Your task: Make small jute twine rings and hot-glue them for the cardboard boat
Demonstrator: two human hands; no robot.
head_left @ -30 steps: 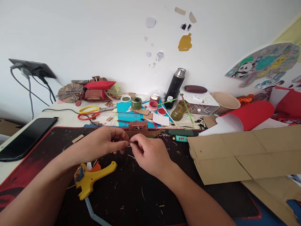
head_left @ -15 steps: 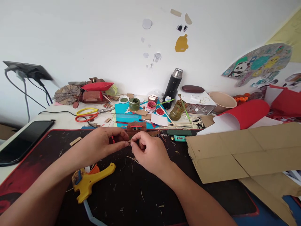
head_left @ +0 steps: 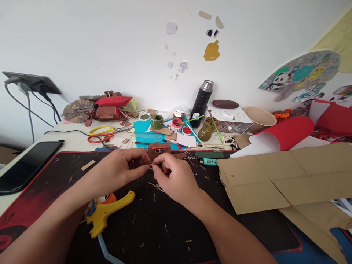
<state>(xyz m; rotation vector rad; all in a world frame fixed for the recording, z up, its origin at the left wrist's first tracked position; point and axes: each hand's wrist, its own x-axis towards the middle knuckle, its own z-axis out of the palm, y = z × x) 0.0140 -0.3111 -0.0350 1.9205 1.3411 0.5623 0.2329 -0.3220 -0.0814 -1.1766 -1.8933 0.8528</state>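
Note:
My left hand [head_left: 122, 165] and my right hand [head_left: 173, 174] meet over the dark desk mat [head_left: 154, 227], fingertips almost touching. Between them they pinch a tiny tan piece [head_left: 151, 167], mostly hidden by the fingers and too small to name. Just beyond the fingertips sits a small brown model part [head_left: 159, 148] with a red strip. A yellow glue gun [head_left: 110, 212] lies below my left forearm. Thin pale slivers [head_left: 156, 186] are scattered on the mat under my right hand.
Open paint jars [head_left: 156, 122], scissors [head_left: 101, 134] and a tilted black flask [head_left: 202, 102] stand at the back. A cup with brushes [head_left: 206, 130] is beside the flask. Cardboard sheets [head_left: 275, 176] cover the right, a phone [head_left: 30, 165] the left. Red paper [head_left: 286, 132] lies rolled behind the cardboard.
Both hands stay nearly in place, with only slight finger movement around the tiny piece. Nothing else has visibly moved.

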